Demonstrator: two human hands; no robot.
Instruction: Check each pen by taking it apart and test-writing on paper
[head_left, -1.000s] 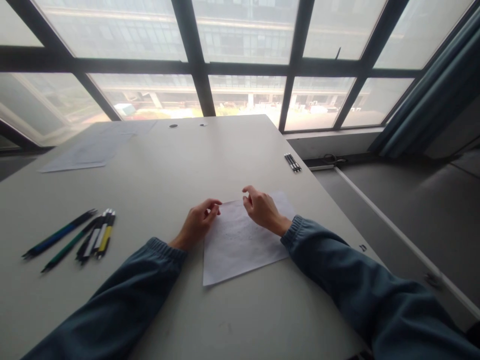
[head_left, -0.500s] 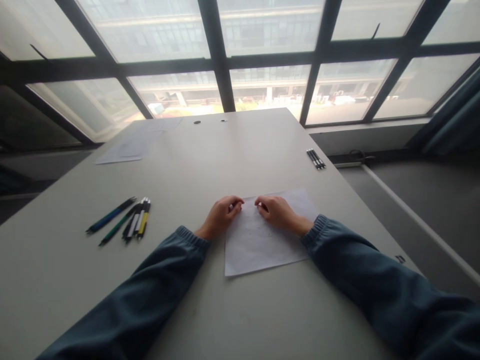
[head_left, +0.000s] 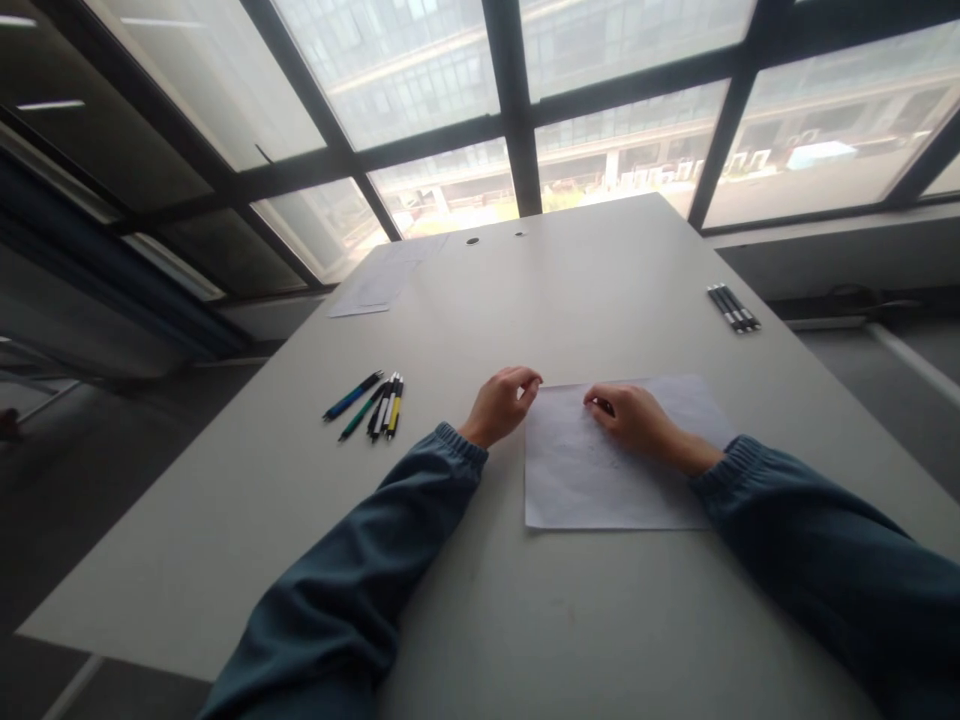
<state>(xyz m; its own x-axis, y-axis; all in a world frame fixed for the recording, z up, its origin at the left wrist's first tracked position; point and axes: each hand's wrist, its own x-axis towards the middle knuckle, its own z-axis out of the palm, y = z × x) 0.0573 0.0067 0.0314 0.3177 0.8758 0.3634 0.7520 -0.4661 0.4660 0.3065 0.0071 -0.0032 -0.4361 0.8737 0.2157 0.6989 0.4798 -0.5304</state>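
Sheet: one white sheet of paper lies flat on the near right part of the table, with faint marks on its face that are too pale to read.
Step in hand: by my judgement, both hands are set along the sheet's far edge; the sheet is not lifted, folded or turned.
Left hand: the left hand sits just off the sheet's far left corner with its fingers curled and thumb and forefinger drawn close at the corner. I cannot tell whether they pinch the paper or only touch it.
Right hand: the right hand rests on the sheet near the far edge, knuckles up and fingers tucked under. I cannot tell whether anything is gripped beneath them.
Further handling: the paper lies loose on a smooth top, so raising an edge would call for a clean fingertip pinch while the other hand steadies it.
Left of sheet: a cluster of pens, well apart.
Right edge: a few black pens lie side by side.
Far corner: loose papers.
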